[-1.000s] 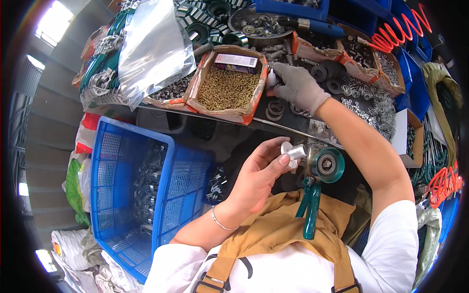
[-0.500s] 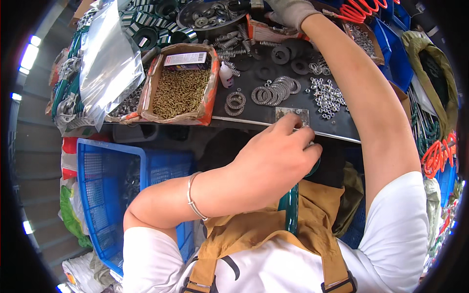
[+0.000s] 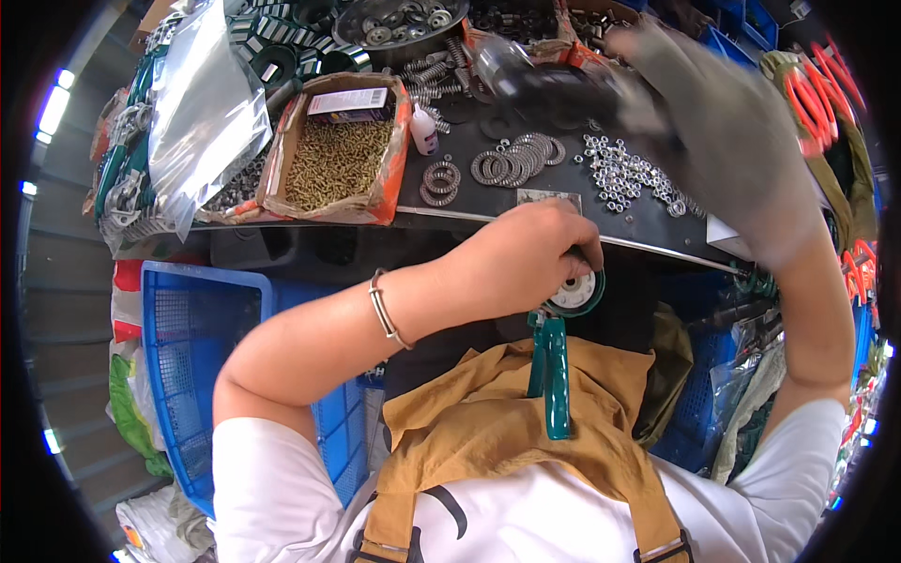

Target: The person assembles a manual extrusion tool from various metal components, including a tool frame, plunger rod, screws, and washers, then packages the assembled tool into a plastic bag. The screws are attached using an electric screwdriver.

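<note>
Green in rim and handles, the hand tool (image 3: 556, 380) sits at the near side of the dark surface (image 3: 648, 223), its handles showing against the brown apron (image 3: 488, 399). Through the head camera I see the left hand (image 3: 537, 251) bent over the pale disc (image 3: 571, 298) in its round head, the grip curled at the rim; whether the fingertips pinch anything, I cannot tell. The gloved right hand (image 3: 727, 131), raised over the right of the surface, looks clenched around a dark tool (image 3: 563, 94) that points left.

My worry is that dark tool: swung low or wide, it could scatter the loose nuts (image 3: 621, 174), drag the flat rings (image 3: 516, 159) out of line or topple the small white bottle (image 3: 424, 131). Brought down carelessly, it could strike the bare left hand. Should the left grip slacken, I judge the disc could tilt or shift.

Blur smears the right hand and the dark tool, so the tip and exact hold are unclear to me. The left hand covers part of the disc, and I cannot see what supports the hand tool.
</note>
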Demonstrator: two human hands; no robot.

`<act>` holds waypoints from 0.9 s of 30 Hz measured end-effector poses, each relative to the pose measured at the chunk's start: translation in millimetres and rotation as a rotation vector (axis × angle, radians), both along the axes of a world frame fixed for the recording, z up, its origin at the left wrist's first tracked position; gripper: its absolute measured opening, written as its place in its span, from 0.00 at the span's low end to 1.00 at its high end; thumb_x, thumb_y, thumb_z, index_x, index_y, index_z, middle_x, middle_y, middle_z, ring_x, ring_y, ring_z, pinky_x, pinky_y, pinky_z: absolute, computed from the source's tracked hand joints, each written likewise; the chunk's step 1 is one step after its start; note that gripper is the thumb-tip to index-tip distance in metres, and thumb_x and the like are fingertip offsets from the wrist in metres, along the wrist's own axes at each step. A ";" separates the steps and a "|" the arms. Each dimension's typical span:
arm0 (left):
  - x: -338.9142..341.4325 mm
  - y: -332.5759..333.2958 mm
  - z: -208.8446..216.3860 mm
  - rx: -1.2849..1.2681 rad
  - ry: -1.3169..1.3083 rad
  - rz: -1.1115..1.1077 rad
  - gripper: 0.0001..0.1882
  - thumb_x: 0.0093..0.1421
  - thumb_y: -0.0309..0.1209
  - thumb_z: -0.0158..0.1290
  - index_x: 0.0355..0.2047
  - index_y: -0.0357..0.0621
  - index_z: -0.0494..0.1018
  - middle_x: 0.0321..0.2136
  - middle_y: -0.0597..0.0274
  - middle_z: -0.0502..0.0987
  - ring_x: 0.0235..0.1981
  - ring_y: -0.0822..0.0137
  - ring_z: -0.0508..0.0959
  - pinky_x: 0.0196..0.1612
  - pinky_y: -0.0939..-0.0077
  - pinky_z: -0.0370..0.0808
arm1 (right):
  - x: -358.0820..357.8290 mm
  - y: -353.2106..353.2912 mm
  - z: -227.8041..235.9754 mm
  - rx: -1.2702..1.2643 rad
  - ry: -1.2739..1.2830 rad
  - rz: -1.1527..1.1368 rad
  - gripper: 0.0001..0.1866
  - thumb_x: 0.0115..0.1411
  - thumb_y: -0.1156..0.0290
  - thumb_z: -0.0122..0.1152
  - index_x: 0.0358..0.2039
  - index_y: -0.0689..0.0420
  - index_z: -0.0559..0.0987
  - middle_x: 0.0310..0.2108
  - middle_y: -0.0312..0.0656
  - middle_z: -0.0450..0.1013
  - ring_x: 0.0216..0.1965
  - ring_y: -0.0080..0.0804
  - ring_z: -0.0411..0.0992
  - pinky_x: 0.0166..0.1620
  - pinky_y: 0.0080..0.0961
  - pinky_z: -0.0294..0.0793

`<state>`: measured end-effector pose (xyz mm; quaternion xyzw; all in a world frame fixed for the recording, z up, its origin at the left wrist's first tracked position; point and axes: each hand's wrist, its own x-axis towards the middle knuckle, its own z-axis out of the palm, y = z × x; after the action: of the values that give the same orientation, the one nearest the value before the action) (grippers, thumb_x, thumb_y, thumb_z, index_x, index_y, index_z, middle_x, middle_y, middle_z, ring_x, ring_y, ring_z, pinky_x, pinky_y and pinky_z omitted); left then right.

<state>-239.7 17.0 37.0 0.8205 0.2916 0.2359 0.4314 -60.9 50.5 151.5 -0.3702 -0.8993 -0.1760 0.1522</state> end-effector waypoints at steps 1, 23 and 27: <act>2.7 -2.5 -1.9 0.004 -0.010 -0.006 0.06 0.54 0.23 0.55 0.34 0.38 0.77 0.34 0.53 0.77 0.39 0.54 0.77 0.43 0.67 0.73 | 7.8 -25.8 8.5 -0.127 0.010 -0.078 0.26 0.41 0.74 0.71 0.43 0.56 0.73 0.35 0.48 0.74 0.35 0.48 0.74 0.38 0.35 0.73; 2.9 -57.8 -47.1 0.178 -0.262 0.309 0.41 0.42 0.28 0.68 0.54 0.36 0.57 0.51 0.43 0.64 0.52 0.42 0.69 0.54 0.61 0.70 | 48.8 -106.4 -39.3 -1.042 0.262 -0.390 0.22 0.48 0.72 0.64 0.42 0.66 0.68 0.27 0.54 0.74 0.33 0.55 0.75 0.33 0.36 0.72; 14.9 -61.4 -62.0 0.220 -0.368 0.369 0.53 0.42 0.29 0.69 0.63 0.36 0.49 0.56 0.44 0.63 0.60 0.48 0.63 0.60 0.61 0.63 | 43.7 -101.1 -37.5 -1.004 0.243 -0.360 0.22 0.48 0.72 0.64 0.41 0.65 0.68 0.27 0.53 0.74 0.32 0.54 0.75 0.33 0.38 0.72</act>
<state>-224.8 -44.4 -25.0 0.7387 0.3254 0.4858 0.3353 -17.2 -50.6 114.1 -0.5632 -0.7711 0.2956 0.0273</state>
